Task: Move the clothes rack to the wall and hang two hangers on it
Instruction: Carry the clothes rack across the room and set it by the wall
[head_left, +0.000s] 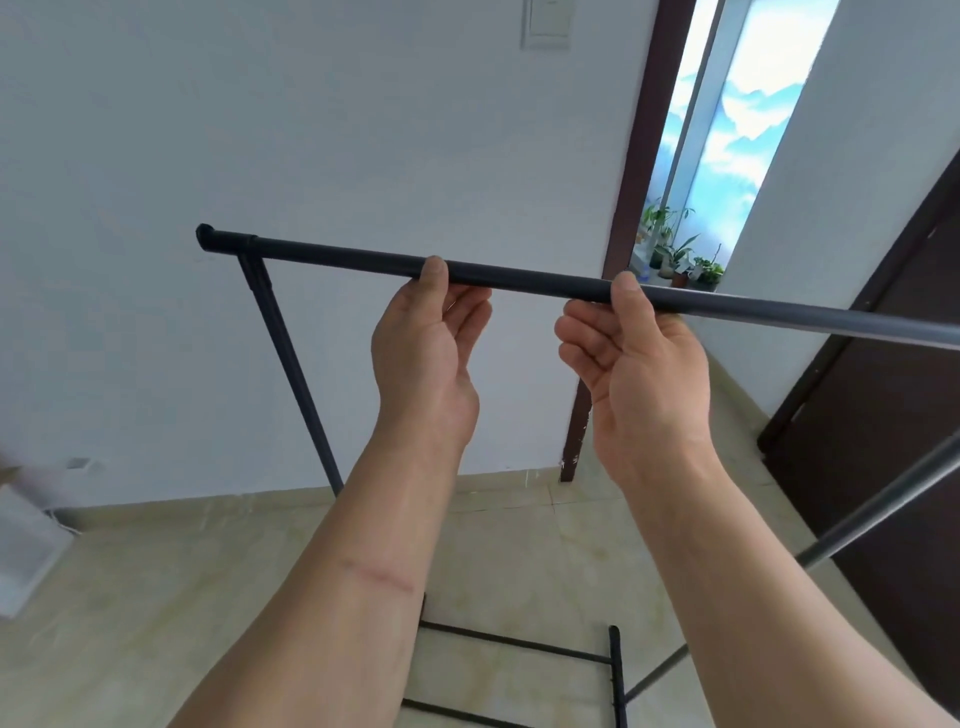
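Observation:
A black metal clothes rack stands in front of me, and its top bar (519, 273) runs from upper left to the right edge. My left hand (426, 353) and my right hand (639, 374) are on the bar's middle, close together. Each has its thumb over the bar and its fingers curled loosely just below. The rack's left upright (291, 364) drops to the floor near the white wall (363, 130). Its base rails (519, 644) lie low between my forearms. A grey right upright (883, 499) slants at the right. No hanger shows in this view.
The white wall is straight ahead, just beyond the rack. To its right is a brown-framed doorway, with potted plants (675, 254) on a sill beyond it. A dark door (883, 415) stands at the far right. A blurred white object (26, 545) sits on the tiled floor at the left edge.

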